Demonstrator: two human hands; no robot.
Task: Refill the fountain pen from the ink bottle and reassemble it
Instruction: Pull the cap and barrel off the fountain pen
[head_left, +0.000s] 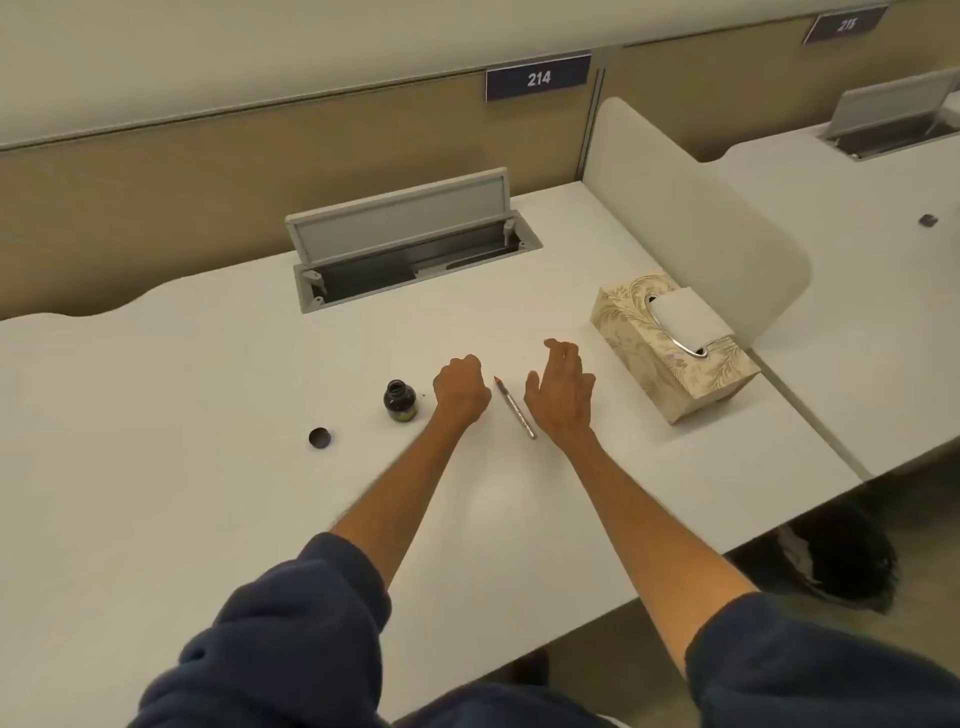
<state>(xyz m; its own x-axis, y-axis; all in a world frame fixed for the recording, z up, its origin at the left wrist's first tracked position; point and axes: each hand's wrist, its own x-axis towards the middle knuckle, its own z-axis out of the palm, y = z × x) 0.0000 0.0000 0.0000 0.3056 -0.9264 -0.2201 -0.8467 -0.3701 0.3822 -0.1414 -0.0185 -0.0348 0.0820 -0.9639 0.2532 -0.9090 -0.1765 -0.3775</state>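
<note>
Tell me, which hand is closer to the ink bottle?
Left. The left hand sits just right of the ink bottle; the right hand is farther off, beyond the pen.

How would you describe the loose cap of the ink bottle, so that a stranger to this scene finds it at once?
Start at the white desk with the open grey cable hatch. In front of the hatch stands the open ink bottle; the cap lies to its left, nearer the person. It is the small dark round piece lying alone, lower than the bottle.

Office: partitioned desks, number plates
</note>
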